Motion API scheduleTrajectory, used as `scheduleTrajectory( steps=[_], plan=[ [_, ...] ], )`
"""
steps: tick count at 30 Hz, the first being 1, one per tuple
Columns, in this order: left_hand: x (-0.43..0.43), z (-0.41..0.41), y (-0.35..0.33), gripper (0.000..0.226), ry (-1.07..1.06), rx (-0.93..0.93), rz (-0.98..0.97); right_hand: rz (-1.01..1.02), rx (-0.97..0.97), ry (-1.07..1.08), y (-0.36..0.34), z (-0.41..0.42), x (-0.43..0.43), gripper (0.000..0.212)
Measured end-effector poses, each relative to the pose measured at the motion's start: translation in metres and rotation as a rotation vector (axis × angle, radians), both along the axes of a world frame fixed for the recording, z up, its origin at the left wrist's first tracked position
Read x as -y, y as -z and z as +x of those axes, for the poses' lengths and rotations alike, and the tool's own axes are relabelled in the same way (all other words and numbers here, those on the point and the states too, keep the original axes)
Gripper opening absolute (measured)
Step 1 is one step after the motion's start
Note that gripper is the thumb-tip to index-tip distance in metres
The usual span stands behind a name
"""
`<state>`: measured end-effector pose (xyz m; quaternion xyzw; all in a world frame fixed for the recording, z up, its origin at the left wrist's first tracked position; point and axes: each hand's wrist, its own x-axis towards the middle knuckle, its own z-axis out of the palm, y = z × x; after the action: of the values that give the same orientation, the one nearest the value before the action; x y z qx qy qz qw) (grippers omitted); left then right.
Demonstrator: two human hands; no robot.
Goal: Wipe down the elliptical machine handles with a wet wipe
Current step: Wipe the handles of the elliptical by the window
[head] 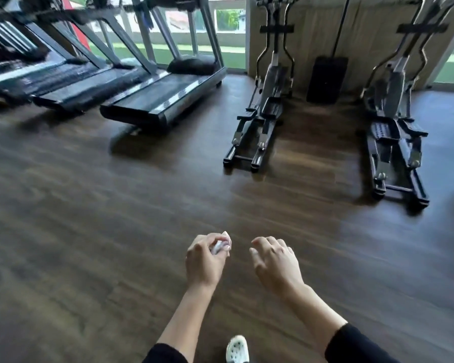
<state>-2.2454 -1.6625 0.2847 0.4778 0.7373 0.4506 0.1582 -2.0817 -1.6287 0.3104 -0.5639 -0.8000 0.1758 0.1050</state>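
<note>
While the head view looks down across a dark wood-plank floor [116,231], both bare forearms reach out low in the middle of the frame, each ending in a black sleeve [357,347] at the bottom edge. The left hand [206,260] is curled, and its fingers and thumb pinch a small white wet wipe [220,244]. The wipe is bunched into a short roll whose long axis runs from lower left to upper right, and its free tip pokes out past the fingertips, pointing away from the person toward the machines ahead; blur hides its folds. The right hand [275,260] hovers just beside it, apart from it, with its back up and its fingers loosely bent around nothing. Well beyond the hands stand two ellipticals, both facing the far wall: the nearer elliptical machine [268,95] just right of centre and a second elliptical [396,113] further right. Their handle bars [262,51] rise upright in thin, kinked lines — the tops are cut off by the upper edge of the frame, so the grips themselves cannot be seen. A black box-like thing [326,79] stands against the wall between them. To the left, a row of treadmills [163,100] runs slantwise toward the windows [228,19]. A white perforated shoe [237,349] shows at the bottom edge between the arms.
</note>
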Motion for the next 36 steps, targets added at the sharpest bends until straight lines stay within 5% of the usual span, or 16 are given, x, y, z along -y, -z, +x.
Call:
scheduleTrajectory(
  steps=[12, 36],
  plan=[
    [-0.312, -0.141, -0.021, 0.041, -0.030, 0.005, 0.000, 0.013, -0.082, 0.026, -0.009, -0.140, -0.314, 0.029],
    [-0.902, -0.450, -0.035, 0.022, -0.210, 0.021, 0.010, 0.035, -0.095, -0.149, -0.009, -0.464, -0.934, 0.030]
  ],
)
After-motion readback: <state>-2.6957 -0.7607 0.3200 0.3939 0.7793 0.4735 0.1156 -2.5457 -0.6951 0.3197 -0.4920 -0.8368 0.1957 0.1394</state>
